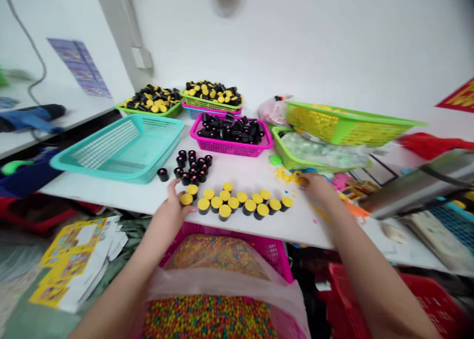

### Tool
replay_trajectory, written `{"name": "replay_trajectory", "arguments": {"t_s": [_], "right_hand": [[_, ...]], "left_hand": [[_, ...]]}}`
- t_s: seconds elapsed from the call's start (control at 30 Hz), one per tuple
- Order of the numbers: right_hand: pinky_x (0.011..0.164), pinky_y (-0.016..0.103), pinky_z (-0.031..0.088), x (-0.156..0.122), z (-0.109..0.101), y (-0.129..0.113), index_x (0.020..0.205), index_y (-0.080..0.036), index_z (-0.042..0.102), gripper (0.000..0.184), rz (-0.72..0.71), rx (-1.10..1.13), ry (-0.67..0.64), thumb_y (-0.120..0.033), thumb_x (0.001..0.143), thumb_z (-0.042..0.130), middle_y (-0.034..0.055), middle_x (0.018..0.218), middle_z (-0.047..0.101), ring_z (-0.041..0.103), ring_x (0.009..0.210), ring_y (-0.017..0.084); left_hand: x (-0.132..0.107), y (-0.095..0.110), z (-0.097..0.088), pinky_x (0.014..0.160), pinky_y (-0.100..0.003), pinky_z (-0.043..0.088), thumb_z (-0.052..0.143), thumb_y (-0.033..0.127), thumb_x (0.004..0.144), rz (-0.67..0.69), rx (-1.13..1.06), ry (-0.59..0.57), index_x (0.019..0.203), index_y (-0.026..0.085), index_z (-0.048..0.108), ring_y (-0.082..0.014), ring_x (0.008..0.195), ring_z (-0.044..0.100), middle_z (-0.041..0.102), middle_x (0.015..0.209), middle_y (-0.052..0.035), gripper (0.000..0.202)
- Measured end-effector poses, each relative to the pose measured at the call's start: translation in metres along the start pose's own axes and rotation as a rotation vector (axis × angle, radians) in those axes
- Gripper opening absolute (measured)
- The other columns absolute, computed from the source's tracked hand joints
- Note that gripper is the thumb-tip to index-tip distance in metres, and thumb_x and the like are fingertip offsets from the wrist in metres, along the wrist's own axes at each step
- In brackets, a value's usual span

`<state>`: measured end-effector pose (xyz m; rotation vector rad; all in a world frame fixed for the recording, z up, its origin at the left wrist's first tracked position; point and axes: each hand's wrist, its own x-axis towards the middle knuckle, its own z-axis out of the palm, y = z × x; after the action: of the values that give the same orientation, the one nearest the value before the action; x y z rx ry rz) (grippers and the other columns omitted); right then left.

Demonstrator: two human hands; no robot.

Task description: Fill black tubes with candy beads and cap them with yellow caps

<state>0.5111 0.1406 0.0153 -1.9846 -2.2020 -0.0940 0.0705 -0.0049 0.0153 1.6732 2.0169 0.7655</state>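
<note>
- Centre left: left hand [172,205], thumb and fingers apart around a yellow-topped black cylinder [186,199]; whether they grip it, I cannot tell. More such cylinders spread across the centre.
- Centre right: right hand [313,185], fingers bent at small yellow pieces [283,175]; blur hides whether they close on any.
- Upper centre: magenta basket [229,147] of black cylinders.
- Left: turquoise basket [99,173].
- Upper right: tilted lime basket [385,115], yellow contents mostly hidden.
- Bottom: plastic bag [222,282] of multicoloured beads [207,319], cut off by the frame.
</note>
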Motion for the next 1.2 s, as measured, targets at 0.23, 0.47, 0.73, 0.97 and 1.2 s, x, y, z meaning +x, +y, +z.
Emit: {"name": "replay_trajectory", "arguments": {"t_s": [0.23, 0.47, 0.73, 0.97, 1.2], "right_hand": [[0.075, 0.034, 0.044, -0.009, -0.001, 0.001, 0.124, -0.009, 0.059, 0.041, 0.052, -0.05, 0.147, -0.031, 0.095, 0.04, 0.0252, 0.116, 0.061, 0.063, 0.087, 0.026], [0.077, 0.033, 0.046, -0.026, -0.022, -0.021, 0.109, -0.011, 0.066, 0.028, 0.058, -0.041, 0.458, -0.026, 0.089, 0.054, 0.0176, 0.093, 0.07, 0.064, 0.087, 0.026], [0.072, 0.028, 0.052, -0.08, -0.065, -0.099, 0.089, -0.023, 0.071, 0.01, -0.297, 0.239, 0.807, -0.031, 0.084, 0.068, 0.0057, 0.097, 0.073, 0.069, 0.083, 0.019], [0.075, 0.026, 0.055, -0.138, -0.095, -0.173, 0.097, -0.028, 0.072, 0.022, -0.49, 0.761, 0.534, -0.012, 0.083, 0.066, 0.0009, 0.101, 0.069, 0.067, 0.088, 0.015], [0.087, 0.034, 0.059, -0.164, -0.063, -0.231, 0.119, -0.027, 0.065, 0.041, -0.778, 1.049, 0.501, -0.004, 0.085, 0.058, 0.0049, 0.116, 0.067, 0.067, 0.102, 0.018]], "left_hand": [[0.01, -0.02, -0.02, 0.094, -0.046, 0.047, 0.053, 0.03, 0.088, 0.079, 0.037, 0.161, 0.14, 0.017, 0.033, -0.0317, 0.115, 0.06, 0.056, 0.132, -0.0208, 0.057], [0.051, -0.023, -0.026, 0.073, -0.042, 0.05, 0.037, 0.033, 0.097, -0.211, 0.436, 0.178, 0.148, 0.021, 0.027, -0.0335, 0.081, 0.07, 0.071, 0.086, -0.0168, 0.054], [0.05, -0.026, -0.032, 0.078, -0.039, 0.051, 0.048, 0.034, 0.091, -0.18, 0.386, 0.161, 0.123, 0.014, 0.047, -0.0319, 0.092, 0.069, 0.07, 0.096, -0.0177, 0.038], [-0.023, 0.021, -0.067, 0.08, -0.038, 0.053, 0.064, 0.033, 0.078, 0.078, -0.056, 0.042, 0.092, 0.022, 0.041, -0.0238, 0.091, 0.068, 0.067, 0.109, -0.0099, 0.029], [-0.074, 0.067, -0.056, 0.067, -0.026, 0.05, 0.066, 0.03, 0.083, 0.399, -0.59, -0.5, 0.098, 0.022, 0.042, -0.0146, 0.081, 0.062, 0.064, 0.099, -0.0048, 0.029]]}}
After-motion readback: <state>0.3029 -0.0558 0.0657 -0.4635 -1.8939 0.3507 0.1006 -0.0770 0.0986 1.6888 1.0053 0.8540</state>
